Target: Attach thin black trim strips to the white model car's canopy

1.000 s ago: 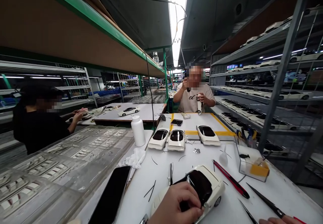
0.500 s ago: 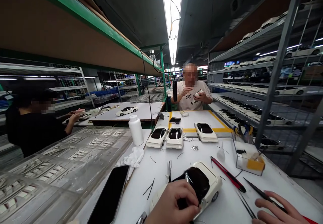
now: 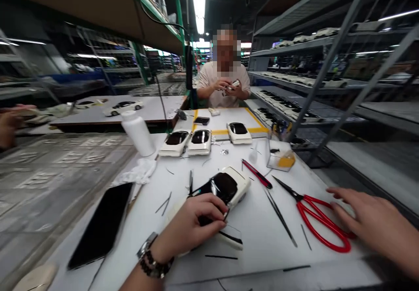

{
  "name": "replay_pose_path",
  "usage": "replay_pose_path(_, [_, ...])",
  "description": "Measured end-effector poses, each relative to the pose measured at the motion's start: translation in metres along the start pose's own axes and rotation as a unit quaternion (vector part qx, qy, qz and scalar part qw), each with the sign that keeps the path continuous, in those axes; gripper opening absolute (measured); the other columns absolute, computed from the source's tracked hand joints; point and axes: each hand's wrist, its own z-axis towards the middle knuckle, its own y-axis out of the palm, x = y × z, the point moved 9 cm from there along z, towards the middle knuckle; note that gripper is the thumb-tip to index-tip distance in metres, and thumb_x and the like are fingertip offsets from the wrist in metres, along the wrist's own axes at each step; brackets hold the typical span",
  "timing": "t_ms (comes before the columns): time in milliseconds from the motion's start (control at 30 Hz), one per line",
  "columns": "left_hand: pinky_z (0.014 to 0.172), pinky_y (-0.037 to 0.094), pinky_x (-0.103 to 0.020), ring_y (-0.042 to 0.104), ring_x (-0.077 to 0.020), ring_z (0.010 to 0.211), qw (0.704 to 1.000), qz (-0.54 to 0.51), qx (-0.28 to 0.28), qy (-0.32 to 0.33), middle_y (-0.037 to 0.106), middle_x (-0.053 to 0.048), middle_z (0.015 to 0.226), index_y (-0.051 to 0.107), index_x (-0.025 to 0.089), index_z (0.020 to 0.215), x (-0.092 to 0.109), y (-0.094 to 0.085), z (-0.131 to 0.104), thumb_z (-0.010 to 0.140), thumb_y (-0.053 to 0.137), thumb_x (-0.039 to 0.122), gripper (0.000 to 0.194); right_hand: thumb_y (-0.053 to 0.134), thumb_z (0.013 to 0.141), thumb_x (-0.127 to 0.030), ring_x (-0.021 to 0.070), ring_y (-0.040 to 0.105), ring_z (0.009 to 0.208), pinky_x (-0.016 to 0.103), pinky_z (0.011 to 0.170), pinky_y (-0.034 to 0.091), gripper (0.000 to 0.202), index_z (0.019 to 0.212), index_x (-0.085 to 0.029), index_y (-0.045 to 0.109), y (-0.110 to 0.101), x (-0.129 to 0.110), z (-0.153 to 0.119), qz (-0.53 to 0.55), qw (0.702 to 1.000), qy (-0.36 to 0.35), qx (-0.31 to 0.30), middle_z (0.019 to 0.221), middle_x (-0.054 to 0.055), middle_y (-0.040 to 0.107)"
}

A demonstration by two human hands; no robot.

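Note:
A white model car [image 3: 236, 178] with a dark roof stands on the white table in front of me. My left hand [image 3: 199, 216] lies over its near side, thumb and fingers pinched on a small dark piece at the car's edge. My right hand [image 3: 363, 210] is spread with its fingers apart, beside the red handles of the scissors [image 3: 319, 221], holding nothing. Black tweezers [image 3: 280, 217] and a red cutter [image 3: 257, 173] lie between the car and the scissors. A thin black-edged part [image 3: 231, 240] rests just below the car.
Three more model cars [image 3: 200, 142] stand farther back. On the left are a phone [image 3: 102, 223], a white bottle [image 3: 137, 133], a crumpled cloth [image 3: 139, 172] and plastic trays [image 3: 62, 164]. A clear box [image 3: 280, 154] stands right. Across sits a person [image 3: 224, 72] handling a white piece.
The view has tilted down and turned right, bringing the whole scissors into sight. My right hand has moved off the scissor blades to beside the handles. My left hand stays at the car.

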Motion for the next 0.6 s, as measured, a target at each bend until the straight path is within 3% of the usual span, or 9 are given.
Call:
replay_pose_path(67, [0.075, 0.051, -0.023, 0.065, -0.0135, 0.083, 1.000, 0.007, -0.014, -0.005, 0.069, -0.005, 0.094, 0.069, 0.017, 0.074, -0.002, 0.001, 0.001, 0.082, 0.062, 0.014, 0.010, 0.042, 0.089, -0.037, 0.0286, 0.060, 0.106, 0.048, 0.093, 0.038, 0.038, 0.113, -0.018, 0.064, 0.003, -0.013, -0.001, 0.012, 0.997, -0.005, -0.072, 0.115, 0.011, 0.066])
replay_pose_path(133, [0.074, 0.051, -0.022, 0.065, -0.0129, 0.082, 1.000, 0.014, -0.025, -0.010, 0.068, -0.004, 0.095, 0.068, 0.018, 0.075, -0.004, 0.002, 0.001, 0.083, 0.060, 0.014, 0.012, 0.044, 0.088, -0.040, 0.0264, 0.062, 0.101, 0.046, 0.093, 0.039, 0.035, 0.111, -0.022, 0.065, 0.008, -0.023, -0.002, 0.024, 0.993, -0.008, -0.116, 0.106, 0.008, 0.069])
replay_pose_path(267, [0.076, 0.052, -0.024, 0.066, -0.0136, 0.083, 0.999, 0.020, -0.034, -0.021, 0.068, -0.004, 0.096, 0.069, 0.018, 0.076, -0.004, 0.003, -0.001, 0.084, 0.060, 0.016, 0.012, 0.052, 0.082, -0.038, 0.0211, 0.064, 0.077, 0.034, 0.071, 0.048, 0.031, 0.105, -0.019, 0.061, 0.028, -0.027, -0.007, 0.068, 0.981, 0.029, -0.178, 0.089, 0.006, 0.068])
replay_pose_path(367, [0.077, 0.053, -0.025, 0.066, -0.0145, 0.084, 0.999, 0.013, -0.034, -0.032, 0.069, -0.006, 0.096, 0.069, 0.017, 0.075, -0.005, 0.003, -0.002, 0.084, 0.061, 0.017, 0.011, 0.052, 0.078, -0.033, 0.0197, 0.060, 0.059, 0.031, 0.052, 0.042, 0.017, 0.085, -0.018, 0.056, 0.036, -0.026, -0.003, 0.064, 0.980, 0.053, -0.183, 0.072, 0.006, 0.064])
replay_pose_path(433, [0.077, 0.053, -0.025, 0.066, -0.0148, 0.084, 0.999, 0.007, -0.035, -0.039, 0.069, -0.006, 0.096, 0.069, 0.017, 0.074, -0.006, 0.003, -0.002, 0.083, 0.062, 0.017, 0.011, 0.054, 0.076, -0.034, 0.0195, 0.057, 0.053, 0.030, 0.048, 0.039, 0.015, 0.076, -0.019, 0.052, 0.036, -0.024, 0.002, 0.060, 0.981, 0.053, -0.178, 0.064, 0.007, 0.061])
replay_pose_path(533, [0.076, 0.054, -0.025, 0.067, -0.0148, 0.084, 0.999, -0.001, -0.032, -0.044, 0.069, -0.006, 0.096, 0.068, 0.017, 0.074, -0.006, 0.002, -0.002, 0.083, 0.063, 0.017, 0.011, 0.053, 0.075, -0.038, 0.0194, 0.060, 0.056, 0.030, 0.050, 0.042, 0.020, 0.080, -0.018, 0.052, 0.025, -0.017, 0.004, 0.067, 0.984, 0.045, -0.160, 0.068, 0.010, 0.063])
replay_pose_path(600, [0.077, 0.053, -0.025, 0.067, -0.0147, 0.084, 0.998, -0.005, -0.035, -0.045, 0.069, -0.005, 0.095, 0.068, 0.017, 0.074, -0.006, 0.002, -0.001, 0.083, 0.062, 0.017, 0.011, 0.050, 0.076, -0.044, 0.0168, 0.059, 0.053, 0.028, 0.049, 0.043, 0.029, 0.086, -0.017, 0.054, 0.008, -0.010, 0.001, 0.086, 0.989, 0.044, -0.111, 0.069, 0.009, 0.064])
